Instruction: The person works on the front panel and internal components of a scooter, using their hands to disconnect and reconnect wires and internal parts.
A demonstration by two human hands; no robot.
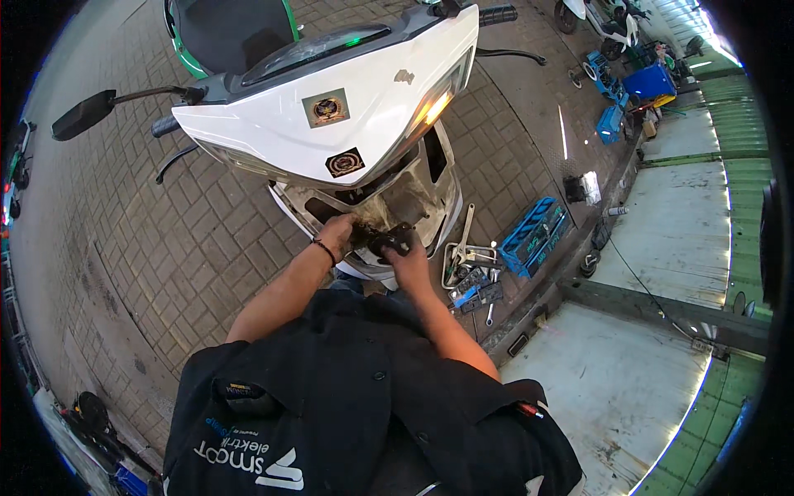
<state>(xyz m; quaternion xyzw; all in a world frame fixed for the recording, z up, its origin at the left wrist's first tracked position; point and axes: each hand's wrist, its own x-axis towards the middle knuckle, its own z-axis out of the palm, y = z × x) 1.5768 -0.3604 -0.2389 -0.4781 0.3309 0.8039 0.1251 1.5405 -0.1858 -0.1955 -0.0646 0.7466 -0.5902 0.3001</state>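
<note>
**Both hands in the open front of a white scooter**

We have both hands at a dark part (387,240) that sits in the opened cavity below the scooter's white front panel (331,107). Our right hand (407,263) wraps its fingers around that dark part from below. Our left hand (337,233), with a dark band on the wrist, presses in beside it from the left; its fingers are curled into the cavity, and we cannot tell whether they grip anything.

On the white front panel we see two square stickers: a grey one with a round dark emblem (325,107) near the middle, and a smaller black one with a gold emblem (344,162) lower down, just above the opening. An orange light (436,107) glows at the panel's right side. A black mirror (83,114) sticks out at the left.

On the paved floor just right of the scooter lie loose wrenches and tools (475,277), and next to them a blue crate (534,236). Further off, at the upper right, stands a blue box (649,81).
</note>
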